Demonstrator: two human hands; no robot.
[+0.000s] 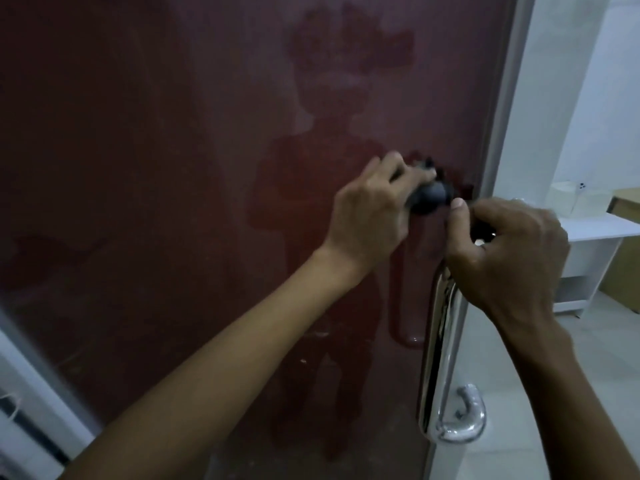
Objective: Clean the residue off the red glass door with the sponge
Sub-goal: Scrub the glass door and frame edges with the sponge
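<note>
Up against the red glass door, the person works with both bare arms reaching forward. Their left hand has its fingers wrapped around a dark sponge and presses it flat to the glass, close to the door's right edge and just above the top of the handle. Right beside it, the right hand grips the upper end of the chrome door handle, fingers curled round the bar and the thumb pointing up toward the sponge; the two hands are nearly touching.

The glass carries a dull, hazy film over most of its face, with lighter streaks near the bottom left. A darker, cleaner-looking patch sits around the sponge. The person's own dim reflection shows in the pane, standing roughly in the middle.

The handle runs down the door's right edge as a long polished bar that ends in a curved foot near the bottom. Past the door's pale frame, a bright room opens on the right: a white desk stands there with a translucent box on top, and pale floor tiles spread beneath it.
</note>
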